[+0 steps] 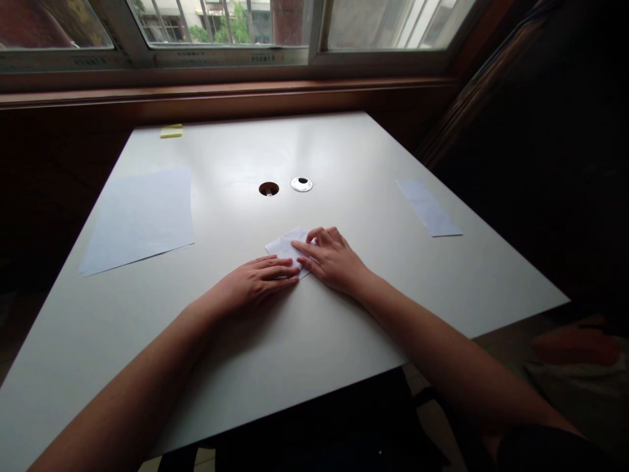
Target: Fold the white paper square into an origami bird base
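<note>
A small folded piece of white paper (284, 244) lies on the white table, partly covered by both hands. My left hand (256, 278) rests along its near left edge, fingers stretched out and lying flat, the tips on the paper. From the right, my right hand (334, 259) presses on the same paper. Its index finger points out across the paper, the thumb lies near the left fingertips, and the other fingers are bent. The paper's right side and part of its near edge are hidden under the hands.
Large white sheets (142, 219) lie at the table's left. A narrow paper strip (429, 206) is on the right, and a yellow sticky-note pad (171, 131) sits at the far left edge. Beyond the hands are a round hole (268, 189) and a metal-rimmed grommet (301, 184). A window stands behind the table (344, 334).
</note>
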Available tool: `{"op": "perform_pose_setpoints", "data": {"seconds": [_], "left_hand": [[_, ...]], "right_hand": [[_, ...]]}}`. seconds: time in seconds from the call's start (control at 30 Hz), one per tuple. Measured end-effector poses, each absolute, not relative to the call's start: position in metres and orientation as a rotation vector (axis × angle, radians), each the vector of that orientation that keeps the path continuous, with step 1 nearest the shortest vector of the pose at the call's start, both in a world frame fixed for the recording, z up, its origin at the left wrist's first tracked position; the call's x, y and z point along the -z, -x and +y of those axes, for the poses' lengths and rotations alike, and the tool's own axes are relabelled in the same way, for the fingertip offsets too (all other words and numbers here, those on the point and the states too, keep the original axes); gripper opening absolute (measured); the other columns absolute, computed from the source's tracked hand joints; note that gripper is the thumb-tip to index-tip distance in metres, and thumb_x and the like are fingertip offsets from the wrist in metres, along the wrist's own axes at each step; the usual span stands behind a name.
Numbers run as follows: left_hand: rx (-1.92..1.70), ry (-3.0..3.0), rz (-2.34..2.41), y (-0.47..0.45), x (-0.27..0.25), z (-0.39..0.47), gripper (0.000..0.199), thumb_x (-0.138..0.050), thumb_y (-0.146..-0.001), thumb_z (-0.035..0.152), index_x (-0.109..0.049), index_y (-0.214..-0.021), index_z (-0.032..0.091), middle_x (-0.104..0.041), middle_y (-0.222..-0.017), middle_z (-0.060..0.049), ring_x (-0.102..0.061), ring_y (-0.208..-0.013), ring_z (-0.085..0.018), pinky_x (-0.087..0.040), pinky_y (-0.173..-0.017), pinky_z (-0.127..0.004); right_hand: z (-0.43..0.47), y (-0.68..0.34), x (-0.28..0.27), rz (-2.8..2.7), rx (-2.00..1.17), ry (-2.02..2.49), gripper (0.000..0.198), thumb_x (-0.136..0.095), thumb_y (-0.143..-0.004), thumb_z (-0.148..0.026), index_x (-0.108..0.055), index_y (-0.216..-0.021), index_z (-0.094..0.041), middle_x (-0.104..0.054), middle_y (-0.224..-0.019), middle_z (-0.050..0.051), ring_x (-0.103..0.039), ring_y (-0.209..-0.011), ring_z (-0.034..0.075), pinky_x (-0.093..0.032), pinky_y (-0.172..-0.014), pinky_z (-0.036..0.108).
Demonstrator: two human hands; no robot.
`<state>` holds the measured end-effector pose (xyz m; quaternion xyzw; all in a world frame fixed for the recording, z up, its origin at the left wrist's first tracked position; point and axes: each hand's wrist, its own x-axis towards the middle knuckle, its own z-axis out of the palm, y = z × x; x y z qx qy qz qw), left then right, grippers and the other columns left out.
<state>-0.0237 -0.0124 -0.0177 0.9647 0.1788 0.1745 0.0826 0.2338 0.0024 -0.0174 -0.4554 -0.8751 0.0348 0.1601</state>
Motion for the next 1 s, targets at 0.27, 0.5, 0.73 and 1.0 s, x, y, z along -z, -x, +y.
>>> {"op": "perform_pose_setpoints", "data": {"seconds": [0.27,0.5,0.73,1.0], "left_hand": [[-0.527,-2.854,0.543,0.0262,0.0203,-0.0122,0.047,-0.050,-0.096,0.017,-0.050,-0.142,0.026,-0.057,-0.142,-0.004,-0.049,-0.137,-0.021,-0.040,-0.118,-0.042],[-0.658,-2.902,0.742,0.0225,0.0207,-0.0118,0.037,-0.051,-0.096,0.021,-0.059,-0.132,0.020,-0.063,-0.135,-0.007,-0.059,-0.127,-0.021,-0.046,-0.114,-0.040],[-0.585,-2.885,1.000,0.0246,0.0245,-0.0084,0.040,-0.047,-0.099,0.026,-0.055,-0.137,0.018,-0.058,-0.141,-0.010,-0.049,-0.137,-0.024,-0.042,-0.117,-0.046],[-0.597,-2.868,0.984,0.0261,0.0250,-0.0075,0.042,-0.049,-0.098,0.027,-0.054,-0.139,0.019,-0.056,-0.142,-0.011,-0.047,-0.138,-0.027,-0.041,-0.116,-0.050]], "right_hand": [[0.0065,-0.2345,0.0191,-2.480,-0.088,1.240,0.038,-0.047,-0.099,-0.038,-0.060,-0.133,-0.030,-0.054,-0.117,0.010,-0.044,-0.105,0.027,-0.043,-0.098,0.044],[0.0111,-0.2381,0.0235,-2.518,-0.162,1.089,0.037,-0.048,-0.099,-0.036,-0.062,-0.132,-0.029,-0.054,-0.118,0.009,-0.044,-0.108,0.026,-0.045,-0.101,0.042],[0.0096,-0.2388,0.0230,-2.536,-0.185,1.024,0.036,-0.050,-0.098,-0.037,-0.061,-0.133,-0.032,-0.054,-0.119,0.008,-0.045,-0.108,0.026,-0.048,-0.101,0.043],[0.0086,-0.2361,0.0229,-2.536,-0.152,1.072,0.038,-0.046,-0.100,-0.033,-0.059,-0.135,-0.026,-0.055,-0.123,0.010,-0.045,-0.110,0.027,-0.047,-0.102,0.044]]}}
